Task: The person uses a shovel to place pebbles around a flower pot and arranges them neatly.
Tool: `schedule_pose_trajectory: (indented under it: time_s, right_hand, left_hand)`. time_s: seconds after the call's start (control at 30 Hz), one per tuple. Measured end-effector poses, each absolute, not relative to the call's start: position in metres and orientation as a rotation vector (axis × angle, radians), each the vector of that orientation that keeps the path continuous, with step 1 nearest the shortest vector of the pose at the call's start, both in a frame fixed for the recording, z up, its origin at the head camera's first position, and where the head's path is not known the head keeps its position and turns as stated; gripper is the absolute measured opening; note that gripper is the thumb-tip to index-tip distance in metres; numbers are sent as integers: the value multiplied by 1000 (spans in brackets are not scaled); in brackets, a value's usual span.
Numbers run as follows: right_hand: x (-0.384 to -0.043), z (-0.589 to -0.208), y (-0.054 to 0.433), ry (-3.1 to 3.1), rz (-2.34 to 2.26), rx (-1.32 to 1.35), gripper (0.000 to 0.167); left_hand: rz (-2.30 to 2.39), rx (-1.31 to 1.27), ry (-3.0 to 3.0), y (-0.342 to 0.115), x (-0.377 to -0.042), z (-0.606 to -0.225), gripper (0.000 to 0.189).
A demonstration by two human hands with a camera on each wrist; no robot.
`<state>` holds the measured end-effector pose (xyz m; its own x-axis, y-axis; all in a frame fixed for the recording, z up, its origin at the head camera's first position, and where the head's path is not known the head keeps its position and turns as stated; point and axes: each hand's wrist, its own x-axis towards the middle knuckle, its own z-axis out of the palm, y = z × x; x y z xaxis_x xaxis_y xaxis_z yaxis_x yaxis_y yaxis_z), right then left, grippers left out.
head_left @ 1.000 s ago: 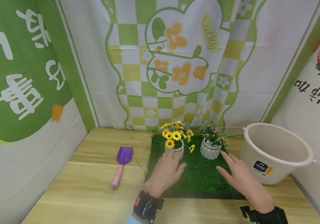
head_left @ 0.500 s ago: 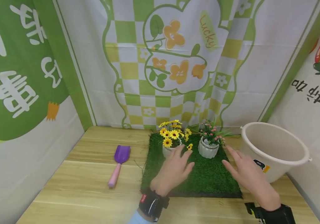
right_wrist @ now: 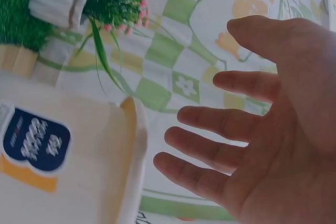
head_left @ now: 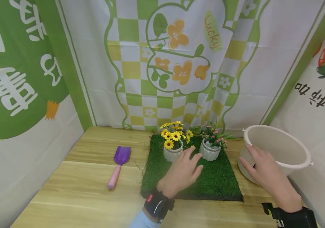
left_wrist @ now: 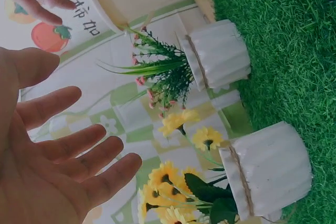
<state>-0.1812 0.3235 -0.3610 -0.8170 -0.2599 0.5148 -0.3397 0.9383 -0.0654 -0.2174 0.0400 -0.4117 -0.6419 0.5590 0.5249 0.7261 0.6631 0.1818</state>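
My left hand (head_left: 180, 172) hovers over the green turf mat (head_left: 213, 183), fingers spread and holding nothing. Just beyond it stands a white pot (head_left: 173, 154) of yellow flowers (head_left: 175, 136), bound with twine in the left wrist view. To its right is a second white pot (head_left: 210, 152) with small pink flowers (head_left: 215, 133) and grassy leaves. My right hand (head_left: 267, 169), fingers extended and nothing in its grasp, overlaps the near side of a beige bucket (head_left: 290, 145) in the head view. The right wrist view shows a gap between the fingertips and the bucket rim (right_wrist: 137, 150).
A small shovel (head_left: 118, 167) with purple blade and pink handle lies on the wooden table (head_left: 74, 186), left of the mat. Printed cloth (head_left: 179, 63) hangs behind and at both sides. The bucket stands near the table's right edge.
My right hand has moved right, from beside the pink-flower pot to in front of the bucket. The left hand has drawn off the yellow-flower pot, rightward. Both pots stay on the mat.
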Motion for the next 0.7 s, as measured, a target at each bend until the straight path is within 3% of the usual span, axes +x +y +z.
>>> schedule_pose_trajectory:
  time_s: [0.7]
  right_hand:
    - [-178,-337,372,-2694,205,311,55]
  left_hand:
    - [-520,-1140,-2223,73,-215,-402,37]
